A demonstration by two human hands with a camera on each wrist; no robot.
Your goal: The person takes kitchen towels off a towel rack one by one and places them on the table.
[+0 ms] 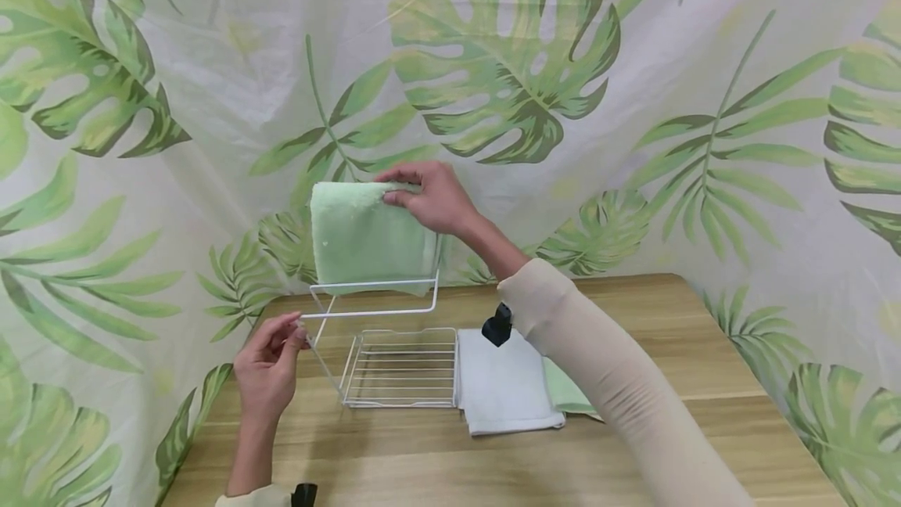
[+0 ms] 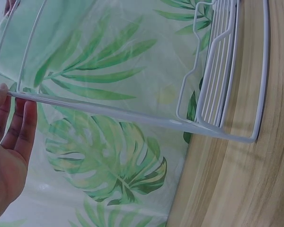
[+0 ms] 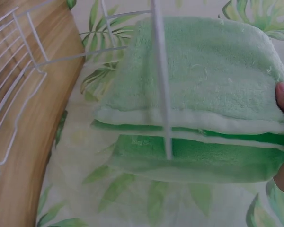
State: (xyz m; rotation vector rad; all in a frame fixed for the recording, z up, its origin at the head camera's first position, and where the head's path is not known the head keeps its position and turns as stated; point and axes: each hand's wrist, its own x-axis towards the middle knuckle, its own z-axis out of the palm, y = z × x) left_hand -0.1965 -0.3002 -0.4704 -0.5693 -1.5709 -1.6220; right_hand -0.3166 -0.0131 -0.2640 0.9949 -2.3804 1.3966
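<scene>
A folded light-green towel (image 1: 369, 233) hangs upright at the upper bars of a white wire rack (image 1: 373, 313). My right hand (image 1: 432, 198) pinches its top edge near the right corner, thumb in front. Seen from the right wrist, the towel (image 3: 199, 75) shows its stacked folds, with one white bar (image 3: 161, 71) crossing in front of them. My left hand (image 1: 269, 362) holds the rack's upper left corner between thumb and fingers. In the left wrist view the left hand's fingertips (image 2: 24, 118) lie against the rack's sloping side wire (image 2: 118, 113).
The rack's lower wire shelf (image 1: 404, 370) stands on the wooden table (image 1: 394, 460). Right of it lies a folded white towel (image 1: 507, 390), partly over another light-green cloth (image 1: 566, 391). A leaf-print curtain (image 1: 232, 61) hangs behind the table.
</scene>
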